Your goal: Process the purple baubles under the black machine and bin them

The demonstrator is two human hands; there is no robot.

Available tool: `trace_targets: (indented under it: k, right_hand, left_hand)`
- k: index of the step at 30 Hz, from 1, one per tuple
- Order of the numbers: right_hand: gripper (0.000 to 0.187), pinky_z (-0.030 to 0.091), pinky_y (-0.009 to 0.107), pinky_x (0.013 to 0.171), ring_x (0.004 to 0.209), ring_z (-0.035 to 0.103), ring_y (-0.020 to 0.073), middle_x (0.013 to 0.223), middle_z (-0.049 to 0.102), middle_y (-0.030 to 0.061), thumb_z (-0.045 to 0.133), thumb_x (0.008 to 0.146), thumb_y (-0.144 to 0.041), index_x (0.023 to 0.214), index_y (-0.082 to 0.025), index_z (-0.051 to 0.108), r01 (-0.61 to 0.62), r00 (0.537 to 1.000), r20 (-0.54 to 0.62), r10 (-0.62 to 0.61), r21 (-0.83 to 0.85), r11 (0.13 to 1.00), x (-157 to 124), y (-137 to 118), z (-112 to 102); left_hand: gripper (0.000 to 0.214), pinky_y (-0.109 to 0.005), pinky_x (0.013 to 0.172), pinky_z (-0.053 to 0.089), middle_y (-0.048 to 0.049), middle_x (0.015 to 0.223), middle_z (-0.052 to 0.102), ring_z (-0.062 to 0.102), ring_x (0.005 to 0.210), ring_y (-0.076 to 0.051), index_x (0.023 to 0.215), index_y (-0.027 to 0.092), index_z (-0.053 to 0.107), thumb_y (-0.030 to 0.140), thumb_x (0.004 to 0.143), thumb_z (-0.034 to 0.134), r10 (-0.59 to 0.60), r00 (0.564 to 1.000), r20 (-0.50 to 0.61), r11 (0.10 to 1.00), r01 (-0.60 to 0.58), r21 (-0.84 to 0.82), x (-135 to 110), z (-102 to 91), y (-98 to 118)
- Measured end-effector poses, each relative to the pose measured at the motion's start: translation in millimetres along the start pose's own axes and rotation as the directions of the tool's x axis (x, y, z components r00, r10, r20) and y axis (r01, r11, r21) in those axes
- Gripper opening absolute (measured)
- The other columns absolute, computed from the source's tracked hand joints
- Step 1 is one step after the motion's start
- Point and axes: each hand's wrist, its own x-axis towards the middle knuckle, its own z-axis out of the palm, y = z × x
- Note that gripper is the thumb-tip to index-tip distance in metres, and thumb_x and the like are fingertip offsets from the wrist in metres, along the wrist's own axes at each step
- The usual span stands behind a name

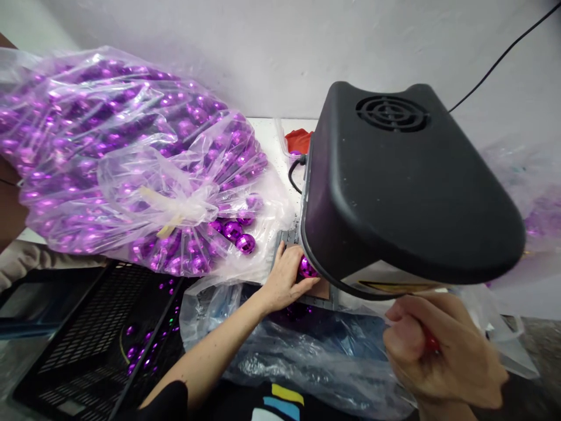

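Note:
A shiny purple faceted ball (308, 267) sits low beneath the front of a large black machine housing (407, 175). My left hand (287, 278) is closed around its near-left side, over a small board (323, 289) on a grey metal base. The machine partly hides the ball and the fingertips. At the housing's front right, my right hand (442, 345) is wrapped in a fist around a handle with a red end (432, 341). The rest of that handle is hidden by the fingers.
A big tied clear bag (131, 152) of purple balls fills the left, with several loose balls (245, 243) by it. Below stands a black crate (74, 351) with purple balls. Clear plastic (280, 351) covers my lap. A red cloth-like piece (298, 141) lies behind.

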Motion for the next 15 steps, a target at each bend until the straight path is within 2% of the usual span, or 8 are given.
trace_targets:
  k: [6, 11, 15]
  right_hand:
    - [0.013, 0.043, 0.018, 0.068, 0.089, 0.058, 0.0047, 0.093, 0.063, 0.0021, 0.055, 0.090, -0.024, 0.089, -0.015, 0.063, -0.041, 0.998, -0.043, 0.039, -0.031, 0.999, -16, -2, 12]
    - [0.009, 0.049, 0.019, 0.072, 0.092, 0.059, 0.0082, 0.087, 0.062, 0.0027, 0.057, 0.086, -0.021, 0.088, -0.016, 0.063, -0.025, 0.996, -0.087, 0.024, -0.006, 1.000, -21, 2, 21]
    - [0.007, 0.051, 0.021, 0.070, 0.090, 0.060, 0.0111, 0.081, 0.060, 0.0035, 0.058, 0.083, -0.020, 0.086, -0.016, 0.063, -0.011, 0.991, -0.133, 0.013, 0.014, 1.000, -21, 3, 24]
  left_hand:
    - [0.056, -0.061, 0.124, 0.021, -0.0155, 0.131, 0.064, 0.055, 0.130, -0.033, 0.134, 0.020, 0.056, 0.057, 0.093, 0.056, 0.003, 1.000, -0.012, 1.000, -0.004, -0.030, 0, 1.9, -1]
    - [0.057, -0.061, 0.124, 0.021, -0.0142, 0.132, 0.063, 0.054, 0.131, -0.032, 0.137, 0.021, 0.052, 0.056, 0.092, 0.058, -0.016, 1.000, -0.002, 0.999, 0.016, -0.037, -1, 2.0, -1]
    - [0.056, -0.060, 0.126, 0.017, -0.0140, 0.133, 0.062, 0.055, 0.130, -0.032, 0.136, 0.021, 0.051, 0.057, 0.093, 0.056, -0.025, 1.000, 0.010, 0.999, 0.026, -0.025, -1, 1.0, 1]
